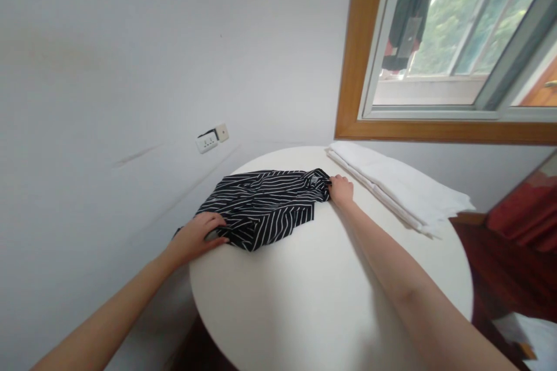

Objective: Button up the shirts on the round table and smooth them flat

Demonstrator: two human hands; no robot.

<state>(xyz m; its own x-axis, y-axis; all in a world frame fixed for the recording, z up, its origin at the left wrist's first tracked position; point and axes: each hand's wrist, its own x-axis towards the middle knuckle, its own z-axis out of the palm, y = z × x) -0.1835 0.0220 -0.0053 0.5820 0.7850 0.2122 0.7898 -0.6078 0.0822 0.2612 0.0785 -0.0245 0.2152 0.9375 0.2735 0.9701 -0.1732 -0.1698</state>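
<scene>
A black shirt with white stripes (265, 197) lies on the round white table (300, 295), its collar end to the right and its lower part to the left. My right hand (342, 190) is closed on the collar, fingertips pinching the cloth. At the left end, my left hand (200, 235) rests on the shirt with its thumb apart from the fingers and a bit of cloth between them. Part of the shirt beyond my left hand reaches the table's edge.
A folded white cloth (391, 182) lies on the table's right side. Behind stand a white wall with a socket (207, 142) and a wood-framed window (348, 87). Red fabric (528, 208) hangs at the right, above a dark floor. Something white (533, 336) sits low at the right.
</scene>
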